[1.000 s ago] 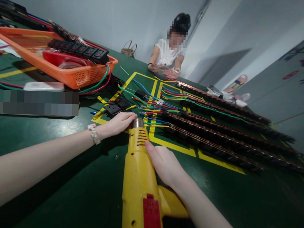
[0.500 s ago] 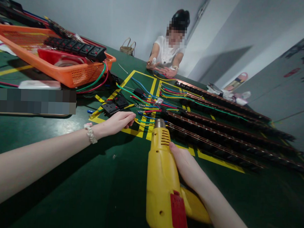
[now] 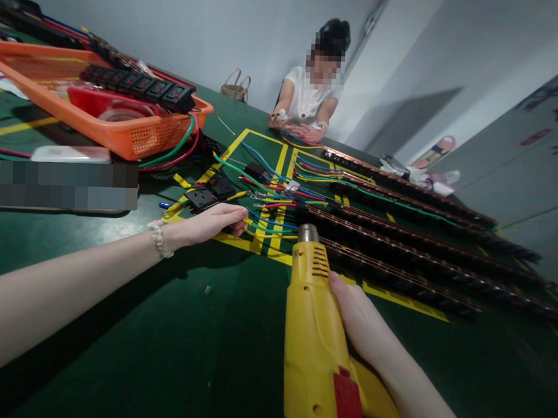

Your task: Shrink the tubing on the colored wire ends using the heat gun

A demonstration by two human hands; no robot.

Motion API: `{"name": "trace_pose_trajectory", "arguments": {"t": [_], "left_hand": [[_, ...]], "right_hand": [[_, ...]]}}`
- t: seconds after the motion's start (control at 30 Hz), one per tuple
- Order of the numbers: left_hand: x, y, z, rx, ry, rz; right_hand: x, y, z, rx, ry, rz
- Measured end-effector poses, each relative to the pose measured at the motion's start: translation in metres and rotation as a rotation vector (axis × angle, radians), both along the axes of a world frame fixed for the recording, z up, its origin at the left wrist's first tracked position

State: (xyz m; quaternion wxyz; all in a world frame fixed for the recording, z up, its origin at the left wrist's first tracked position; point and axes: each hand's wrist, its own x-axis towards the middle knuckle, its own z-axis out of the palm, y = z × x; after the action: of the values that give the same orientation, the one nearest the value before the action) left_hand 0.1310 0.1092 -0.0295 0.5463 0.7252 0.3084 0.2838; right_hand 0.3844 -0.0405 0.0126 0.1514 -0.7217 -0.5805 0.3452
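Observation:
My right hand (image 3: 355,303) is closed round the handle of a yellow heat gun (image 3: 314,320), whose metal nozzle points away from me toward the wires. My left hand (image 3: 221,222) pinches the ends of blue, green and yellow wires (image 3: 276,228). These wires run right to the nearest of several long black strips (image 3: 396,268) with copper-coloured rails. The nozzle is close to the wires near the strip's end. Black socket pieces (image 3: 202,198) lie just beyond my left hand. More wires with metal lugs (image 3: 279,204) spread out behind the held ones.
An orange basket (image 3: 157,138) holding a black socket strip (image 3: 141,85) and a red item is at the left. Across the green table (image 3: 165,333) sits a person in white (image 3: 308,94), hands near other wires. A bag (image 3: 235,91) and plastic wrapping (image 3: 440,178) lie farther back.
The heat gun and my right hand have moved right and slightly toward me. My left hand has shifted very slightly, still pinching the wires.

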Motion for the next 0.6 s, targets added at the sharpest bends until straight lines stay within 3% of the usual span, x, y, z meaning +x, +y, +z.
{"name": "trace_pose_trajectory", "arguments": {"t": [0.33, 0.6], "left_hand": [[0.0054, -0.0010, 0.0034, 0.018, 0.046, 0.108], [0.0050, 0.0034, -0.0054, 0.086, 0.076, 0.173]], "right_hand": [[-0.0031, -0.0014, 0.0006, 0.026, -0.045, -0.003], [-0.0023, 0.0008, -0.0002, 0.052, -0.086, 0.001]]}}
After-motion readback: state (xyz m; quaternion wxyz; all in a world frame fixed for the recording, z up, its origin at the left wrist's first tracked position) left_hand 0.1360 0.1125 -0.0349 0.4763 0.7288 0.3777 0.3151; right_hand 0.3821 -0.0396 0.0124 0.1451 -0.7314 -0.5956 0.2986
